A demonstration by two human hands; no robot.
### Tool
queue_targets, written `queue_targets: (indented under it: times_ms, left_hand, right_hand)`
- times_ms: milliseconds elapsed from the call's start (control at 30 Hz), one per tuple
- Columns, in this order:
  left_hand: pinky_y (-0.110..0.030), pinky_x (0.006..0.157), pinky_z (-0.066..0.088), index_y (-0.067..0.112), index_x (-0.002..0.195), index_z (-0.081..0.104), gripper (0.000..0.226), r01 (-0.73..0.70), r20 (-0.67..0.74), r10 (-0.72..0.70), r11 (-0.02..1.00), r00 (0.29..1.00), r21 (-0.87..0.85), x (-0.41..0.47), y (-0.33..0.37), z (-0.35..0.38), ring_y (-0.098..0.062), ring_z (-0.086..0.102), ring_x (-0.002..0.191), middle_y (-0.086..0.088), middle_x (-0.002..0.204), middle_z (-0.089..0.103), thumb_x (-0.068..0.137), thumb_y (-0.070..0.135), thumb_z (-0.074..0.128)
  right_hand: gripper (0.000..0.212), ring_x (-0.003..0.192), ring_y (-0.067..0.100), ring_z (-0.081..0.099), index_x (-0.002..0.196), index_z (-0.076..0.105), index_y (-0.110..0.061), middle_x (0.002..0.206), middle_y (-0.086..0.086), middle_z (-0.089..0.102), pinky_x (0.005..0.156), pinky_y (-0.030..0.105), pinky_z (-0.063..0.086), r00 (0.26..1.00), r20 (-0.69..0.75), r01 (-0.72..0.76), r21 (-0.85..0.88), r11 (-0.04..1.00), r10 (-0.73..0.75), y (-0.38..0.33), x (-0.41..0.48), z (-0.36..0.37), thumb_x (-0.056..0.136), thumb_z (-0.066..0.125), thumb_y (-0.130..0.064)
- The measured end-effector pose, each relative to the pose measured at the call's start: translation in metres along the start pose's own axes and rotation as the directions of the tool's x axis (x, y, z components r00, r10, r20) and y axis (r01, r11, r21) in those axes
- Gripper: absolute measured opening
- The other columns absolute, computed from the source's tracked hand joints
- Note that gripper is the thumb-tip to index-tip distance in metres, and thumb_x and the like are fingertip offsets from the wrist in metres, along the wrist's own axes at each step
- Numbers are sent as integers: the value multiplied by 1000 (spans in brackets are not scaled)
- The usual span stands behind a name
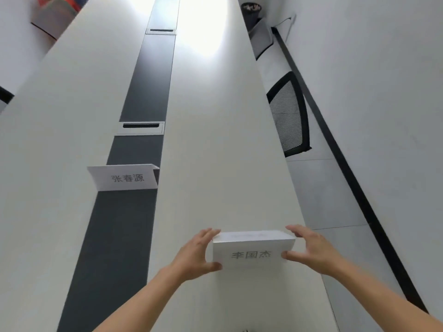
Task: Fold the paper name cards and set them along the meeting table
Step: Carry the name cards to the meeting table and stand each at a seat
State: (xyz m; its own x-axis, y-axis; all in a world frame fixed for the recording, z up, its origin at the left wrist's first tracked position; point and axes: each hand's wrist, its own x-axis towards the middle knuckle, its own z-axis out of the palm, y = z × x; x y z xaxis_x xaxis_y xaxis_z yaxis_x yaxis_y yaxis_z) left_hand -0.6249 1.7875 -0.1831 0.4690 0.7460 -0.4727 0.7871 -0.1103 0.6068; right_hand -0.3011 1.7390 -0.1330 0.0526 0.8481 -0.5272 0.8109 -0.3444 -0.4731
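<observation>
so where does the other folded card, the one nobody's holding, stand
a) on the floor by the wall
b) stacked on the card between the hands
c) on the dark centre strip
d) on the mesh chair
c: the far card stands tented across the dark strip, apart from the near card that the left hand and right hand bracket.

You are looking along a long white meeting table with a dark grey centre strip holding two silver slotted cable hatches. A folded white paper name card is standing across the strip; a second folded white card is sitting near the right edge.
</observation>
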Motion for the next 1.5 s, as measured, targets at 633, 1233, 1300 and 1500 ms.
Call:
queue_targets:
  times_ms: [633,1233,1300,1500]
  left_hand:
    - [-42,96,50,16,119,62,59,-119,-130,34,670,991,-733,-53,83,-66,-22,65,111,-1,116,71,71,50,67]
    - [-43,70,56,16,122,61,43,-2,-49,-354,133,934,-991,-162,-3,-39,-31,61,95,-19,122,64,83,31,52]
    - [-43,69,55,18,124,59,45,5,-33,-379,98,925,-995,-166,-7,-34,-33,60,96,-20,123,62,83,33,51]
    - [-45,72,54,22,122,58,45,1,-18,-388,50,922,-999,-167,-3,-29,-36,58,99,-20,120,61,80,37,51]
  right_hand:
    - [27,84,27,68,103,59,-8,101,17,71,77,40,58,981,-195,152,820,552,20,-59,-21,-52,91,59,-33]
    - [94,113,11,52,139,41,-40,131,-11,52,92,24,43,982,154,104,62,993,-112,4,22,18,55,83,-47]
    - [83,106,11,56,134,51,-36,125,-8,59,84,21,43,983,144,104,56,993,-111,5,31,20,58,83,-41]
    - [69,103,15,60,123,61,-36,117,-5,63,83,23,50,980,174,79,103,992,-96,11,37,23,59,85,-29]
